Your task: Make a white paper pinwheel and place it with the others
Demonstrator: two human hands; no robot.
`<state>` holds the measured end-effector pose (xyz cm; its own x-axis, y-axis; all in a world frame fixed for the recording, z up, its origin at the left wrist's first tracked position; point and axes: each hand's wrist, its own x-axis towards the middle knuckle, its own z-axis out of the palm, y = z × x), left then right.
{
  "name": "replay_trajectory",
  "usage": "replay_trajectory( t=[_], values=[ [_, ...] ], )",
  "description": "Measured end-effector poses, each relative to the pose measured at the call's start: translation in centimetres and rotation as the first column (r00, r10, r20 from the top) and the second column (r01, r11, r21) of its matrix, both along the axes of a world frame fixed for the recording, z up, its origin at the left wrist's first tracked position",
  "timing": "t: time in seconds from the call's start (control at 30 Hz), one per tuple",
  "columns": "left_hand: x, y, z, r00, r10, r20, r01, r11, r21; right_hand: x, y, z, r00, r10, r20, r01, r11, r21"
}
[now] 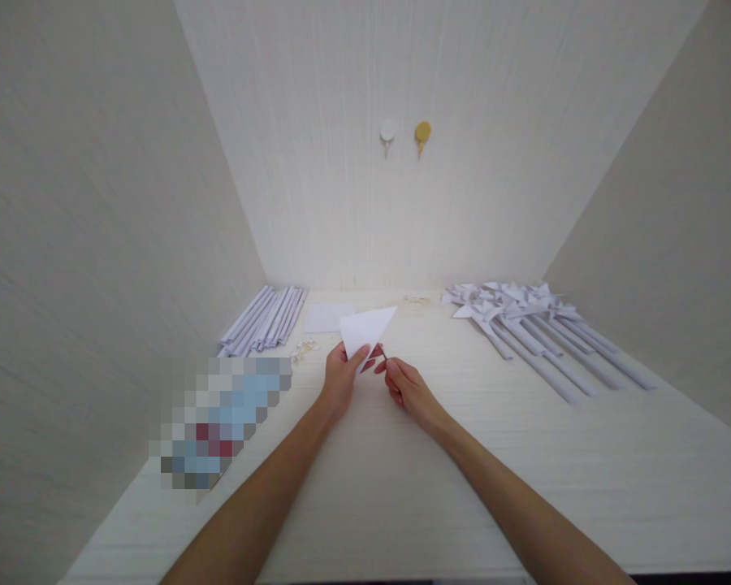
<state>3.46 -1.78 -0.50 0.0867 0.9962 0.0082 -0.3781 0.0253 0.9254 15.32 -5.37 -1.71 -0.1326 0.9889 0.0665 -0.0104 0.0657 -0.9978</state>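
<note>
Left hand: the left hand (339,375) sits just below the middle of the frame, its forearm running in from the bottom edge left of centre; fingers curled, thumb up, pinching the lower corner of the folded paper (365,329).
Right hand: the right hand (407,383) lies just right of the left one, forearm coming from the lower right corner; fingers curled in, closed on a small dark thing (382,353) at the paper's lower edge, too small to tell what it is.
Folded paper: a white triangle, held tilted above the table (402,487) at frame centre, one point aimed up and right, flat and crisp along its edges.
Table: pale, with a fine woodgrain running across, filling the lower half of the frame.
Rolled tubes: a bundle of white paper tubes (265,318) lies left of centre, slim and straight, packed side by side.
Flat sheet: a white sheet (327,318) lies flat just right of the tubes, behind the left hand.
Pinwheels: white paper pinwheels (524,313) on paper sticks spread across the right middle, heads together, sticks fanning toward the lower right.
Small pieces: pale little bits (301,349) lie near the tubes' lower end.
Walls: light, faintly textured panels on three sides; two round hooks (405,134), one white and one gold, sit on the far wall above centre.
Blurred patch: a pixelated block (219,418) covers the table's left side.
</note>
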Motion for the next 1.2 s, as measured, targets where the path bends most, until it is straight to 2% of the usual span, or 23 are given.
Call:
replay_trajectory(
  t=[0.37, 0.83, 1.2],
  values=[
    [-0.01, -0.08, 0.09, 1.0, -0.009, -0.008, 0.009, 1.0, 0.009, -0.2, -0.1, 0.25, 1.0, 0.017, -0.024, -0.018, 0.999, -0.042],
    [-0.06, 0.12, -0.15, 1.0, 0.003, -0.019, -0.003, 1.0, 0.014, -0.05, 0.38, -0.45, 0.984, -0.074, 0.164, 0.067, 0.997, 0.05],
    [-0.12, 0.16, -0.06, 0.999, 0.0, -0.038, 0.001, 1.0, 0.025, 0.02, 0.47, -0.74, 0.98, -0.083, 0.182, 0.068, 0.994, 0.085]
  ],
)
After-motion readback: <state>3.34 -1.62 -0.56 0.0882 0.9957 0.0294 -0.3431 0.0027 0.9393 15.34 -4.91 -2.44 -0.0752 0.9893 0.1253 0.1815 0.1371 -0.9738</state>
